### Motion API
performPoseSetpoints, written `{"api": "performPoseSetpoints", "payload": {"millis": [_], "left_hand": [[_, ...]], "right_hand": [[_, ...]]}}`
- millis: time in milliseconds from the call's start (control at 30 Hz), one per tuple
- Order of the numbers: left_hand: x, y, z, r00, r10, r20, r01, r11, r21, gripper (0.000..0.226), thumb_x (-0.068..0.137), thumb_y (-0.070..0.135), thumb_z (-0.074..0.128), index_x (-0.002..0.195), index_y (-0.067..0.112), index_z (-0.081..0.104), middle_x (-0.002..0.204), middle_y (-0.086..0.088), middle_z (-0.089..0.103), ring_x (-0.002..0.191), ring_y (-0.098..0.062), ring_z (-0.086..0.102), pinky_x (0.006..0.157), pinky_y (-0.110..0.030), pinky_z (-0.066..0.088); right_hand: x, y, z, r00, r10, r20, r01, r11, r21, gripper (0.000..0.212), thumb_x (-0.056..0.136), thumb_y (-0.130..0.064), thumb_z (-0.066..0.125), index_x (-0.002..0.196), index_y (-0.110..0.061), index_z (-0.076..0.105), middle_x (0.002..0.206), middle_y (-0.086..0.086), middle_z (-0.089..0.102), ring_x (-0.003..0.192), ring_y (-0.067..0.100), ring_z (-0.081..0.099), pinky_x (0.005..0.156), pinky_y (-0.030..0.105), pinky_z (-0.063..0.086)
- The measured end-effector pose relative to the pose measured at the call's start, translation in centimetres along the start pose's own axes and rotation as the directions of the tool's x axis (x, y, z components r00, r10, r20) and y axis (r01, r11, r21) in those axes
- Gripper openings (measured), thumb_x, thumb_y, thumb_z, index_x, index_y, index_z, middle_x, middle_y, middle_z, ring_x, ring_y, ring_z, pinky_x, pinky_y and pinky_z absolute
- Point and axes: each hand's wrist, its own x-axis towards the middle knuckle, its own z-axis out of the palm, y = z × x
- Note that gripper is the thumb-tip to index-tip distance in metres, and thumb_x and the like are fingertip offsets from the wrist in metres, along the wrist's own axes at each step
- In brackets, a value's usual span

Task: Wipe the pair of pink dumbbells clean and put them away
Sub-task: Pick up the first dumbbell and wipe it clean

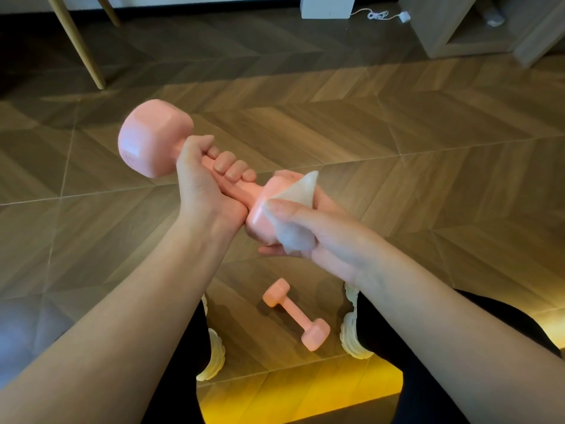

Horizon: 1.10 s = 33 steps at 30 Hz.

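Observation:
My left hand (204,182) grips the handle of a pink dumbbell (153,139) held up in front of me, its far head up and to the left. My right hand (318,237) wraps a white wipe (298,194) around the dumbbell's near head, fingers curled under it and thumb on top. The second pink dumbbell (295,315) lies on the wooden floor between my feet, untouched.
My white shoes (214,356) (351,335) stand either side of the floor dumbbell. Wooden chair legs (78,41) rise at the far left. A white box with a cable (327,7) and a wooden cabinet (477,26) stand at the back.

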Motion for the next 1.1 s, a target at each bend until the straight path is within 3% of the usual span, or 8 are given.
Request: {"api": "performPoseSetpoints", "payload": {"millis": [133,300,500,600,667,867,1000,1100], "left_hand": [[-0.2,-0.3,0.5,1.000,0.007,0.030,-0.008,0.999,0.033,0.036,0.089,0.018,0.048,0.056,0.020,0.035,0.049,0.007,0.023,0.042,-0.013,0.022,0.045,-0.024,0.031],[0.1,0.4,0.3,0.999,0.026,0.040,-0.025,0.999,-0.024,0.035,0.089,0.018,0.048,0.056,0.020,0.036,0.049,0.007,0.025,0.042,-0.012,0.024,0.045,-0.024,0.031],[-0.1,-0.3,0.4,0.997,0.031,0.067,-0.033,0.999,0.028,0.034,0.089,0.019,0.048,0.058,0.020,0.036,0.050,0.006,0.025,0.043,-0.013,0.025,0.047,-0.025,0.033],[0.1,0.0,0.6,0.996,0.043,0.074,-0.045,0.999,0.028,0.029,0.090,0.020,0.056,0.064,0.018,0.043,0.054,0.004,0.041,0.049,-0.014,0.044,0.058,-0.027,0.044],[0.3,0.2,0.5,0.997,0.048,0.053,-0.050,0.998,0.044,0.026,0.089,0.023,0.062,0.068,0.016,0.048,0.059,0.001,0.049,0.055,-0.016,0.054,0.067,-0.030,0.049],[0.3,-0.1,0.6,0.999,0.024,-0.033,-0.024,1.000,0.000,0.030,0.091,0.029,0.062,0.073,0.018,0.040,0.052,0.006,0.036,0.043,-0.012,0.036,0.050,-0.023,0.041],[0.2,0.6,0.5,0.999,0.046,-0.025,-0.048,0.998,-0.051,0.032,0.090,0.025,0.059,0.066,0.019,0.039,0.050,0.006,0.030,0.041,-0.012,0.030,0.046,-0.022,0.037],[0.0,0.5,0.3,0.999,0.049,0.010,-0.049,0.998,-0.025,0.032,0.090,0.023,0.055,0.063,0.020,0.038,0.050,0.007,0.027,0.041,-0.011,0.027,0.045,-0.023,0.035]], "right_hand": [[0.3,0.0,0.7,0.995,-0.006,-0.100,0.010,0.999,0.038,0.029,0.092,-0.043,0.064,0.115,-0.027,0.058,0.108,0.012,0.068,0.087,0.027,0.070,0.067,0.045,0.061],[-0.1,-0.8,-0.3,0.994,-0.015,0.109,0.002,0.993,0.122,0.045,0.088,-0.017,0.068,0.130,-0.023,0.052,0.120,0.015,0.062,0.103,0.030,0.065,0.082,0.054,0.056],[0.2,-0.2,1.1,0.986,0.003,-0.169,0.003,0.999,0.039,0.029,0.094,-0.045,0.060,0.112,-0.021,0.061,0.103,0.011,0.069,0.086,0.026,0.069,0.064,0.043,0.059],[0.1,-1.2,0.4,0.997,-0.057,-0.043,0.060,0.995,0.075,0.027,0.093,-0.028,0.064,0.117,-0.019,0.056,0.106,0.011,0.064,0.092,0.027,0.064,0.068,0.042,0.058],[0.0,-1.2,0.0,0.991,-0.129,-0.019,0.129,0.991,-0.021,0.046,0.082,-0.020,0.070,0.125,-0.025,0.054,0.107,0.005,0.063,0.095,0.021,0.064,0.075,0.042,0.055],[0.4,-0.2,0.9,0.951,-0.235,-0.198,0.195,0.960,-0.203,0.036,0.091,-0.037,0.067,0.125,-0.032,0.055,0.094,-0.016,0.069,0.091,0.006,0.068,0.081,0.035,0.057],[0.0,-0.9,0.8,0.997,0.012,-0.078,-0.021,0.993,-0.118,0.041,0.096,-0.047,0.055,0.132,-0.029,0.052,0.121,0.010,0.065,0.098,0.030,0.069,0.072,0.045,0.060],[-0.2,-0.9,0.3,0.996,0.073,0.052,-0.073,0.997,-0.003,0.050,0.092,-0.031,0.065,0.137,-0.021,0.046,0.133,0.026,0.056,0.101,0.039,0.064,0.074,0.047,0.060]]}}
